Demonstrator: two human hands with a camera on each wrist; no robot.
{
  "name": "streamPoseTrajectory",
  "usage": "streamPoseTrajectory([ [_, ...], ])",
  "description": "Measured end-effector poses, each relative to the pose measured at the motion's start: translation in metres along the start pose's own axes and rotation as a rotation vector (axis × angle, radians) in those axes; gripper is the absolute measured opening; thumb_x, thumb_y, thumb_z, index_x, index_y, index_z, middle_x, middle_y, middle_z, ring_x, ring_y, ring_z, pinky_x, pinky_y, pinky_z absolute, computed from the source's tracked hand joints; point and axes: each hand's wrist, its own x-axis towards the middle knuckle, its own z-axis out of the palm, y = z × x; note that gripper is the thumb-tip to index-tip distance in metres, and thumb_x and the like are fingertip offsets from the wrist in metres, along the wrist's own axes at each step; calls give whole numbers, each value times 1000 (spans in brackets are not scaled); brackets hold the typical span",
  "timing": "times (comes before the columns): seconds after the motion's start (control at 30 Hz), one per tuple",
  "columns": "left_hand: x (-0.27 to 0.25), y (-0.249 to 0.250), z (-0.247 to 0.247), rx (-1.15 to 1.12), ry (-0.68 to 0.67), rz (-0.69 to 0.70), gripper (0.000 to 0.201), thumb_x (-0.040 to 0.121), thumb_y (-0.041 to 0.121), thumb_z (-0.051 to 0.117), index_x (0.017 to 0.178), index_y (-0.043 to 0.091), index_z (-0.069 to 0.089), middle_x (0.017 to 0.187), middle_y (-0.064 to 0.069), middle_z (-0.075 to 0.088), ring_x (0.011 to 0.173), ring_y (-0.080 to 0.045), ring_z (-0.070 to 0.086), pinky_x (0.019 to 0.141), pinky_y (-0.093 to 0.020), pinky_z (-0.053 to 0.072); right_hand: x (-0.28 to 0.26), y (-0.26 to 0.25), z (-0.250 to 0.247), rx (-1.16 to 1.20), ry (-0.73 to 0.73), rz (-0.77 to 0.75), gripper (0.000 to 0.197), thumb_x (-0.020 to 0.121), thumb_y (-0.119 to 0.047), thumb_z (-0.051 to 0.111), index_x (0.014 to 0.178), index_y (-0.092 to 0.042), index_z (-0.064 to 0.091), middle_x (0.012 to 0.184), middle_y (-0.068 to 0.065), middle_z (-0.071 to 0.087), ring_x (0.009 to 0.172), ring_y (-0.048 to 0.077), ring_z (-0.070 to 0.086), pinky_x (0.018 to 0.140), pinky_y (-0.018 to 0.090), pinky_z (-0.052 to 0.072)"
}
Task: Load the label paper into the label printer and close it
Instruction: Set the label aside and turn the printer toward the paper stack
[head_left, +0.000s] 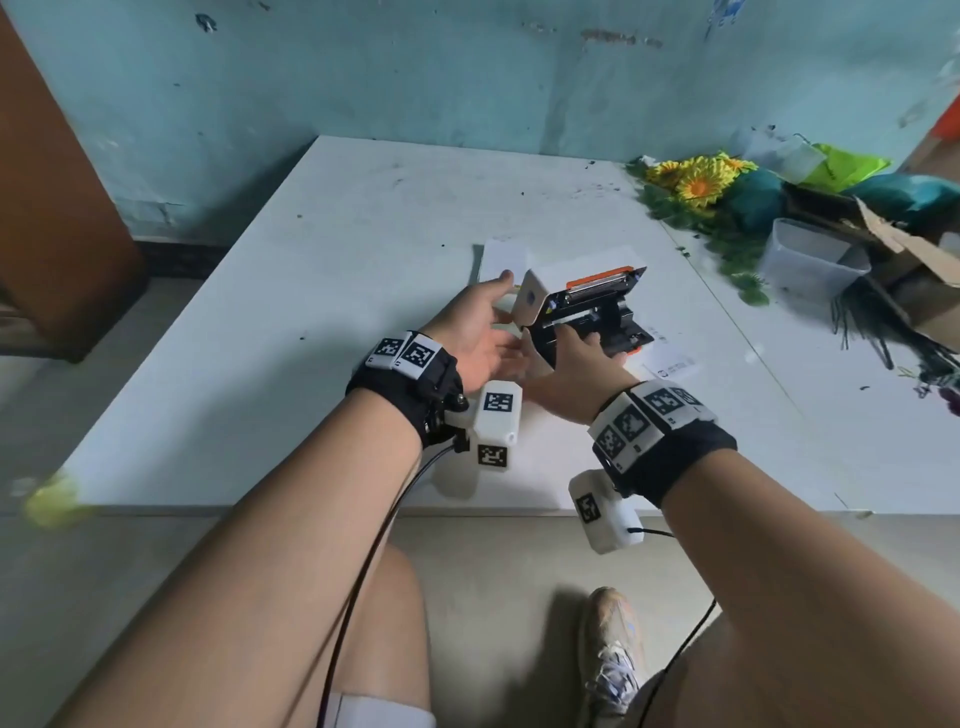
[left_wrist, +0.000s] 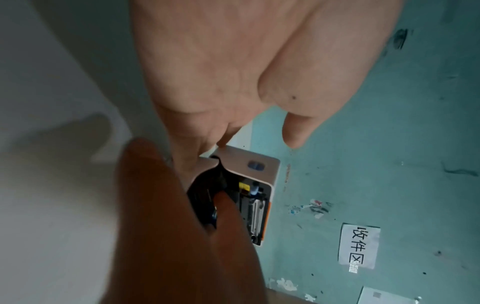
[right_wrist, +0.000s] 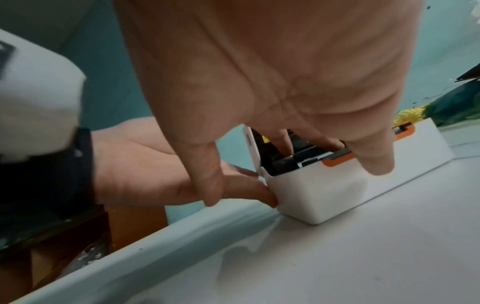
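A small white label printer (head_left: 587, 306) with orange trim stands open on the white table (head_left: 322, 291), its lid tipped back. My left hand (head_left: 483, 332) lies against its left side, fingers straight along the casing (right_wrist: 246, 185) and thumb raised clear. My right hand (head_left: 571, 358) reaches in from the front. Two of its fingers (right_wrist: 285, 139) dip into the black paper compartment (right_wrist: 288, 162), and the outer fingers hang over the casing. The printer (left_wrist: 249, 164) shows past my left palm in the left wrist view. I cannot make out any label roll in the compartment.
White flat packaging (head_left: 501, 257) lies just behind the printer and a printed leaflet (head_left: 672, 366) to its right. Artificial sunflowers (head_left: 696, 182), a clear plastic tub (head_left: 810, 265) and a torn cardboard box (head_left: 909, 260) crowd the right end of the table.
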Motion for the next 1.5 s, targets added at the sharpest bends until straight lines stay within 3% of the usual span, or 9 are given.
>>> streamPoseTrajectory([
  [0.13,10,-4,2,6,-28,-40,72,107,56,57,151,0,44,135,-33,62,94,-35,66,79,-40,58,20,12,-7,204,153,47,72,81,-66,40,130,-18,62,137,22,60,128,48,55,110,54,47],
  [0.27,13,-3,-11,-43,38,-17,74,107,55,56,159,5,43,143,-29,59,134,-41,65,116,-46,51,25,24,-28,275,216,157,44,95,-18,55,138,-5,55,143,24,54,120,43,62,94,40,51],
  [0.37,12,2,-26,-47,119,37,68,108,55,54,155,5,49,142,-26,64,123,-38,70,106,-45,54,20,13,-27,299,260,192,55,98,-30,64,142,-3,45,145,22,46,126,43,57,109,47,47],
  [0.5,21,14,-35,-122,227,69,37,109,46,51,120,13,63,137,-16,71,118,-32,72,105,-43,53,12,-17,-20,453,151,-93,17,97,-25,62,94,-8,63,86,7,64,78,23,60,76,39,49],
  [0.73,56,44,-37,-108,267,63,28,109,36,46,109,13,62,129,-14,72,102,-32,68,86,-41,51,45,-42,-2,724,141,-79,49,96,-18,63,145,-15,59,128,7,72,115,26,70,103,45,57],
  [0.9,73,46,-45,-121,304,33,26,111,25,40,109,14,64,114,-11,73,102,-35,69,80,-39,52,75,-48,-4,791,201,2,54,99,-15,58,151,-10,50,136,3,62,105,20,59,71,17,43],
  [1.17,97,48,-45,6,274,-73,27,102,31,69,115,8,61,132,-20,67,80,-31,70,59,-33,58,126,-70,-10,495,83,-5,38,106,-13,47,138,3,61,140,23,64,130,39,61,90,37,48],
  [1.33,105,55,-62,-38,260,-131,45,107,33,59,136,-1,52,134,-27,68,98,-38,76,65,-42,54,156,-75,2,177,8,-76,51,99,-19,46,147,-6,57,154,24,52,143,46,48,118,53,42],
  [1.5,106,61,-66,-34,222,-168,50,109,35,52,145,1,48,136,-28,66,88,-37,74,66,-44,52,166,-75,6,-27,-91,-122,42,104,-13,47,142,1,59,148,28,56,138,47,53,113,52,44],
])
